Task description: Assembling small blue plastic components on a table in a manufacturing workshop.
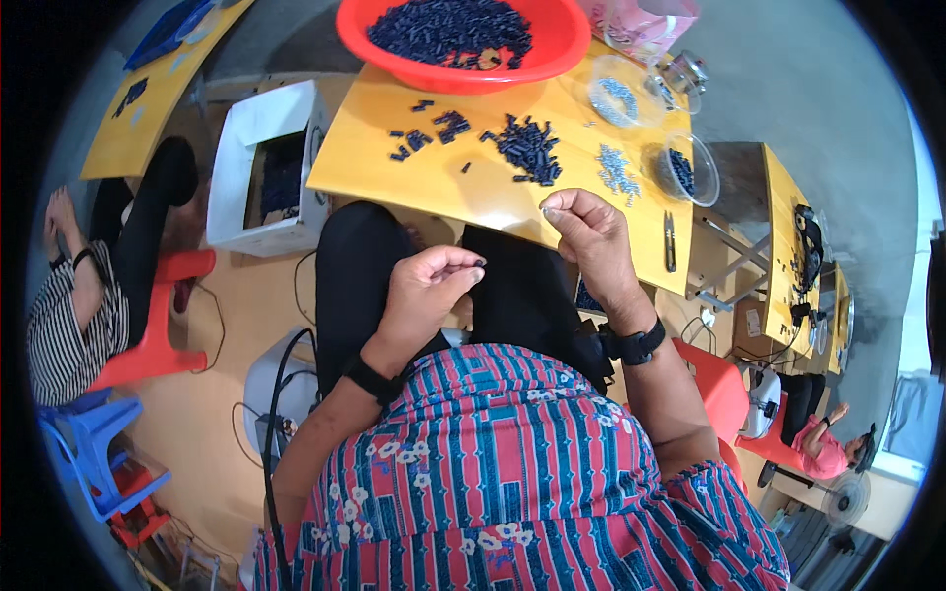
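Note:
My left hand (pixel 431 291), above my lap, pinches a small black piece (pixel 480 263) between thumb and fingers. My right hand (pixel 595 241) is by the table's front edge, thumb and forefinger pressed together; whatever sits in that pinch is too small to name. On the yellow table (pixel 394 177) ahead lies a pile of small black tubular parts (pixel 530 150), with smaller groups of similar black parts (pixel 451 126) to its left. Small silvery metal pieces (pixel 616 169) are scattered to the right of the pile. Thread snips (pixel 670 242) lie near the right edge.
A red basin (pixel 567 49) full of black parts stands at the table's back. Clear tubs (pixel 704 169) and a pink bag (pixel 645 22) are at the right. A white box (pixel 229 187) sits left of the table. Another person (pixel 89 286) sits far left, beside blue stools (pixel 103 438).

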Demonstrator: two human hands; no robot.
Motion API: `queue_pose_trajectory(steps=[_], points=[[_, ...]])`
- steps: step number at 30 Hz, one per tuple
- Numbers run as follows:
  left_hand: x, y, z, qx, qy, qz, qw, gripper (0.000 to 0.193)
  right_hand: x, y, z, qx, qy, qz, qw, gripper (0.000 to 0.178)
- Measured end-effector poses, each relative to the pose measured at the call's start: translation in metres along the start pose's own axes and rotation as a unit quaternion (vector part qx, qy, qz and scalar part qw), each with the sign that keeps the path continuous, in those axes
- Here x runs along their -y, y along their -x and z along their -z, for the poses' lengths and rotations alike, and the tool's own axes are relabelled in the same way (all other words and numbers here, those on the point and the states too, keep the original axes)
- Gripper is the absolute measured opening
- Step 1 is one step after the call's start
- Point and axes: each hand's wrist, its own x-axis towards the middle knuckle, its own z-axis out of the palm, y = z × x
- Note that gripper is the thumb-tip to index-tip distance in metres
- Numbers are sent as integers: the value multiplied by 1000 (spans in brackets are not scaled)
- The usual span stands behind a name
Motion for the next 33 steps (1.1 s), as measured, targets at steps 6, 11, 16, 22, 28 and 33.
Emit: queue_pose_trajectory(steps=[6, 11, 16, 22, 28, 33], points=[[0, 0, 1, 4, 45, 4, 999, 14, -13, 10, -28, 71, 234, 206, 948, 8], [-2, 3, 3, 3, 43, 8, 999, 13, -12, 13, -38, 97, 326, 279, 898, 5], [2, 3, 6, 3, 47, 13, 999, 16, -13, 13, -38, 103, 365, 311, 871, 7], [-4, 5, 4, -1, 26, 60, 998, 18, -5, 16, -39, 111, 490, 361, 785, 12], [-5, 5, 4, 1, 39, 104, 994, 17, -2, 12, -37, 142, 553, 447, 689, 15], [-5, 5, 5, 7, 24, 112, 993, 15, 4, 12, -40, 180, 596, 458, 634, 15]])
